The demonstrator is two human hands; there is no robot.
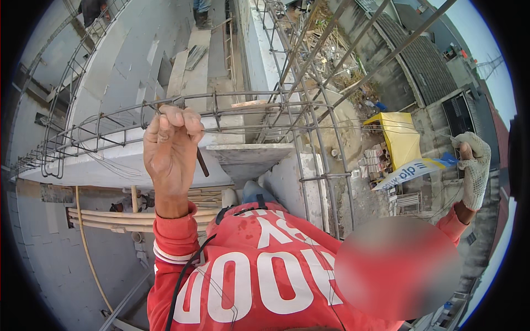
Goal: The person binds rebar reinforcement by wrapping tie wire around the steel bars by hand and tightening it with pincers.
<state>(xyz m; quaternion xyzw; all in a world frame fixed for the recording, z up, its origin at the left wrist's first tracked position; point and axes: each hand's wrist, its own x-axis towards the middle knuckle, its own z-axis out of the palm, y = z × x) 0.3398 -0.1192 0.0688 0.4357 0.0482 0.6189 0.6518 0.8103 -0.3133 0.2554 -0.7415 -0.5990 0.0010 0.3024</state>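
My bare left hand (173, 155), fingers curled, is raised at the steel reinforcement cage (103, 132) that runs across in front of me. Thin tie wire (248, 131) stretches from this hand to the right. A dark metal rod (202, 162) sticks out behind the hand; whether I grip it cannot be seen. Far out on the right, my right hand (475, 169) wears a pale knitted glove with the thumb bare. It pinches the wire's other end. Between my hands, the cage meets upright steel bars (319, 182).
Long bars (385, 62) slant overhead at the right. Below stand a yellow canopy (399, 134), a blue-and-white banner (414, 170) and stacked blocks (376, 159). A co-worker's boots (203, 20) stand on planks (198, 49); another person (93, 12) is at upper left. Timber poles (124, 219) lie below.
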